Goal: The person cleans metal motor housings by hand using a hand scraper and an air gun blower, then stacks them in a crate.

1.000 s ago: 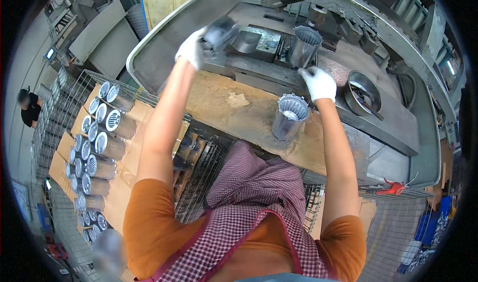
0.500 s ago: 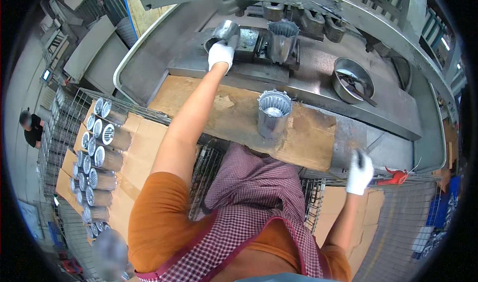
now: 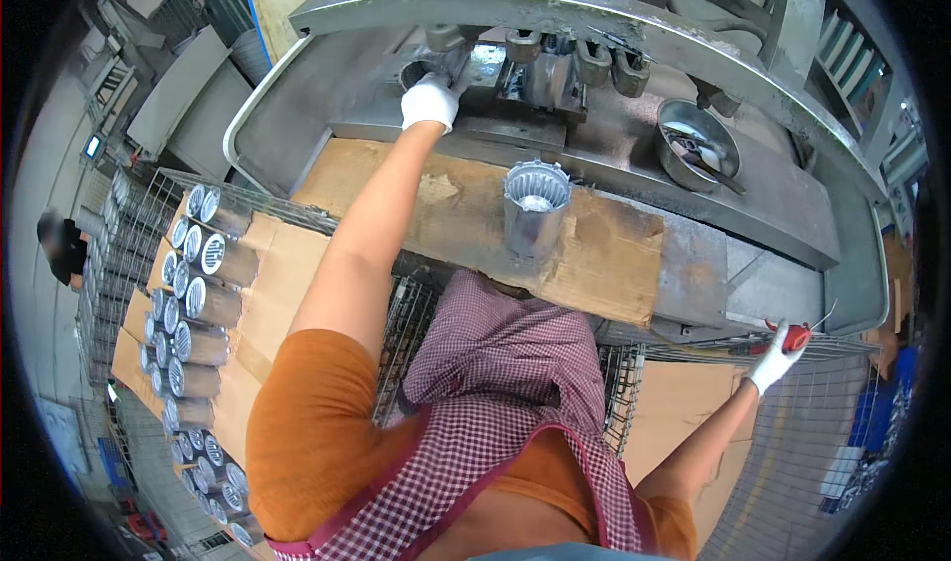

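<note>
My left hand, in a white glove, reaches to the machine bed and is closed on the metal cylinder, whose dark open end shows. To its right, another metal cylinder sits in the fixture under the upper tooling, its top hidden. Far to the right, my gloved right hand is closed around a red air blow gun with a thin nozzle, at the front edge of the bench. Between my hands, a finned silver housing stands upright on the cardboard, open end up.
A steel bowl with a dark-handled tool stands on the right of the bed. Worn cardboard covers the front ledge. Several finned cylinders lie in the wire crate at left. A press beam crosses above. A person is far left.
My right hand has moved right and taken hold of the red air blow gun. The upper tooling has come down over the cylinder in the fixture. My left hand stays on its cylinder.
</note>
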Demonstrator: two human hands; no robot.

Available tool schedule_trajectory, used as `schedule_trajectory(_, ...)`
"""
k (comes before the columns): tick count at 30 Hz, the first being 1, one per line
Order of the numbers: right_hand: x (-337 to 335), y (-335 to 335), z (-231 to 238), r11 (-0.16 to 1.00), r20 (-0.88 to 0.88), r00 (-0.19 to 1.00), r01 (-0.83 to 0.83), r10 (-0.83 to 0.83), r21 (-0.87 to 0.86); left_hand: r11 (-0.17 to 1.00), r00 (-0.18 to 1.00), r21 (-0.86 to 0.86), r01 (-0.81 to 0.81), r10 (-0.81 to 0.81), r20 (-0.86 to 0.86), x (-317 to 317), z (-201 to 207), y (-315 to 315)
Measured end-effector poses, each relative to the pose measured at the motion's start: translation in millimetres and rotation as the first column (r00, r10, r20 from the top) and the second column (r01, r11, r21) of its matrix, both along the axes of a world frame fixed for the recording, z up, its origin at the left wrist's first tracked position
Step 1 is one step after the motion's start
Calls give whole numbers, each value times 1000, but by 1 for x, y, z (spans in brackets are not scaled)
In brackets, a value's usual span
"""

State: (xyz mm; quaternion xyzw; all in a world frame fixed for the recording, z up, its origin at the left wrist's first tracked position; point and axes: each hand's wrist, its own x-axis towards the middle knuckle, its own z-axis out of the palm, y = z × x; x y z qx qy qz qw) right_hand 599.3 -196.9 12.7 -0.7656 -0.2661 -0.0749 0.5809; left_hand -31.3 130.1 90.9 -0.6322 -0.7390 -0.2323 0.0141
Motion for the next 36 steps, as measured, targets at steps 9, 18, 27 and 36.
schedule_trajectory(9,-7,-4,9,982,-134,989,92,-70,166,989,951,-16,146,-136,279,-4,-9,-63)
schedule_trajectory(18,-175,-5,41,527,52,557,-746,829,-407,725,710,-33,688,-663,238,165,-17,-163)
schedule_trajectory(27,-236,14,13,445,-429,551,-833,715,-328,684,687,69,726,-718,-111,190,-14,-192)
schedule_trajectory(36,-275,6,50,219,-378,437,-840,816,-496,574,674,552,605,-738,30,152,-49,-194)
